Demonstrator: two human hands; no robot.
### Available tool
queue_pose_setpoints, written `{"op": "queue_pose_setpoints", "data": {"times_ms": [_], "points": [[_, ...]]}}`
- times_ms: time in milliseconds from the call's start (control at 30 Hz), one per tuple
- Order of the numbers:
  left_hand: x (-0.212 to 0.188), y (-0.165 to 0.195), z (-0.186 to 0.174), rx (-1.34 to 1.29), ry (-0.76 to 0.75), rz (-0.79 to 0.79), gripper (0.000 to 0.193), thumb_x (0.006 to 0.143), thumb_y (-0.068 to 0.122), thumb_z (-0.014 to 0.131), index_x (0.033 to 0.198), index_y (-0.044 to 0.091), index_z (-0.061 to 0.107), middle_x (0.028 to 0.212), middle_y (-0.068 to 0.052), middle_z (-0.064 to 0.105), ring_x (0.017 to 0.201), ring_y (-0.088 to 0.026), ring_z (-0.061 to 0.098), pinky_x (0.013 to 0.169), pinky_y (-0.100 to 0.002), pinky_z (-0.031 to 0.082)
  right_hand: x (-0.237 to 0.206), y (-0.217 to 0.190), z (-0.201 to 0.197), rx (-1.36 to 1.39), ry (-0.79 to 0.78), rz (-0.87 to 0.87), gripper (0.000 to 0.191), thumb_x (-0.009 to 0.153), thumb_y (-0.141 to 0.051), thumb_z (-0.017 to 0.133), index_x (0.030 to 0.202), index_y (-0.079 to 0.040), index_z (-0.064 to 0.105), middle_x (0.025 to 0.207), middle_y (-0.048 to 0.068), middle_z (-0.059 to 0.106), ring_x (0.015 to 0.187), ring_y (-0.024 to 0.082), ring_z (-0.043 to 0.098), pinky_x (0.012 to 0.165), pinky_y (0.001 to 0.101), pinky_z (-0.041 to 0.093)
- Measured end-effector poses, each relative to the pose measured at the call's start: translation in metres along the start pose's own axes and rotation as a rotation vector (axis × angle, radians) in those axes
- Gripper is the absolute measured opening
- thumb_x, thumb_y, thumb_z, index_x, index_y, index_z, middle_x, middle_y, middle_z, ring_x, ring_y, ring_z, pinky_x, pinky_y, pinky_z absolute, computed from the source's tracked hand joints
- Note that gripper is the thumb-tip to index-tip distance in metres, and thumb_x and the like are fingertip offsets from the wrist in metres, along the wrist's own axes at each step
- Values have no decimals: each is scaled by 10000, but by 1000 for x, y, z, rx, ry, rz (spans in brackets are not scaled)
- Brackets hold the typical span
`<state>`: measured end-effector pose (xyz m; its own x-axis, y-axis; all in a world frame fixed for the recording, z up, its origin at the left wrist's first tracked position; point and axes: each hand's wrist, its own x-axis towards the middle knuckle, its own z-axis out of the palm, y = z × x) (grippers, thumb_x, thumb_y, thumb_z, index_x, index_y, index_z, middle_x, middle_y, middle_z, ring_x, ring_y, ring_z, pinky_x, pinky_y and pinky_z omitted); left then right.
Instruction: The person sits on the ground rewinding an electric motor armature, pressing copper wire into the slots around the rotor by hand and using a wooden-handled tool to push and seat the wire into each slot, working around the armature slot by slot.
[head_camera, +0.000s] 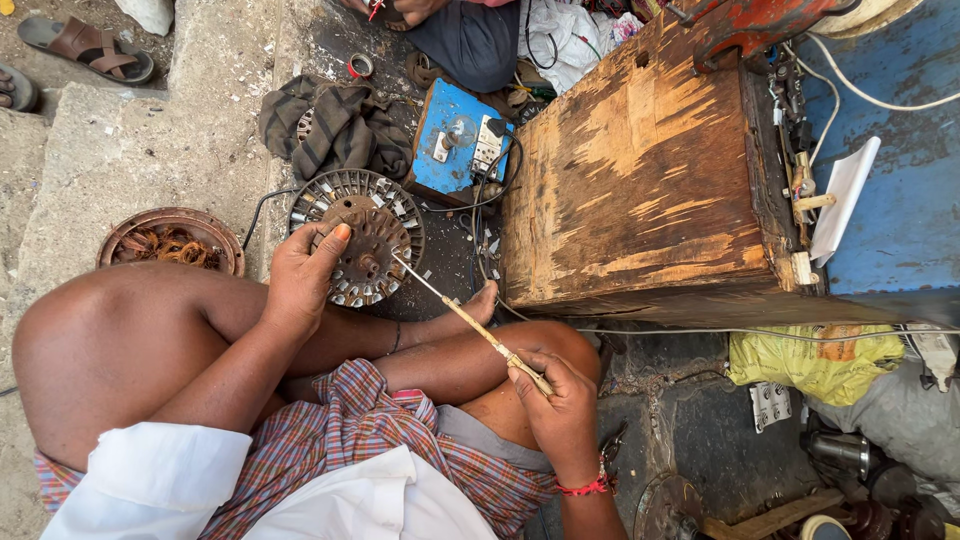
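Note:
My left hand (305, 272) grips the edge of a round slotted metal motor core (360, 235) that rests on the ground in front of my crossed legs. My right hand (555, 395) is closed around the wrapped handle of a long thin rod tool (455, 306). The rod's tip reaches the core near its rusty centre. A red thread band circles my right wrist.
A worn wooden box (640, 170) stands to the right. Behind the core lie a blue switch box (455, 140) with cables and a striped cloth (330, 125). A round pan with copper wire (170, 245) sits left. Another person sits at the top. A yellow bag (815, 360) lies right.

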<state>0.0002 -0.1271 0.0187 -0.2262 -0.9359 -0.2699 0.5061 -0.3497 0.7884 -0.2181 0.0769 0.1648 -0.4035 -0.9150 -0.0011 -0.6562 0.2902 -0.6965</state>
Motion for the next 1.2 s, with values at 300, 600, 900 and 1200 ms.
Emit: {"op": "queue_pose_setpoints", "data": {"times_ms": [300, 600, 900, 1200], "points": [[1, -1, 1, -7, -9, 46, 285, 1020, 237, 684, 1143, -17, 641, 966, -37, 678, 851, -78, 622, 768, -236, 540, -1, 18, 10, 59, 33, 34, 211, 897, -91, 755, 1075, 21, 766, 948, 70, 794, 847, 86, 725, 729, 227, 571], [-1, 3, -1, 383, -2, 144, 283, 1010, 271, 721, 1060, -6, 690, 878, -9, 676, 796, -60, 573, 705, -238, 508, 2, 22, 23, 261, 9, 143, 199, 924, -93, 723, 1078, 29, 760, 951, 58, 788, 878, 82, 715, 763, 233, 564], [-8, -1, 5, 447, -73, 172, 276, 983, 278, 736, 1016, 6, 707, 810, -7, 654, 742, -54, 546, 658, -234, 486, 22, -33, 26, -312, -8, -308, 163, 885, -100, 756, 1025, -17, 761, 900, 116, 762, 779, 237, 760, 666, 317, 563], [8, 5, -5, -9, 74, 76, 287, 1033, 284, 711, 1085, 9, 652, 908, 2, 651, 774, -64, 571, 689, -232, 497, 4, -15, -4, -69, 61, -94, 180, 880, -89, 767, 1027, 14, 754, 885, 100, 769, 769, 141, 727, 680, 272, 558]]}}
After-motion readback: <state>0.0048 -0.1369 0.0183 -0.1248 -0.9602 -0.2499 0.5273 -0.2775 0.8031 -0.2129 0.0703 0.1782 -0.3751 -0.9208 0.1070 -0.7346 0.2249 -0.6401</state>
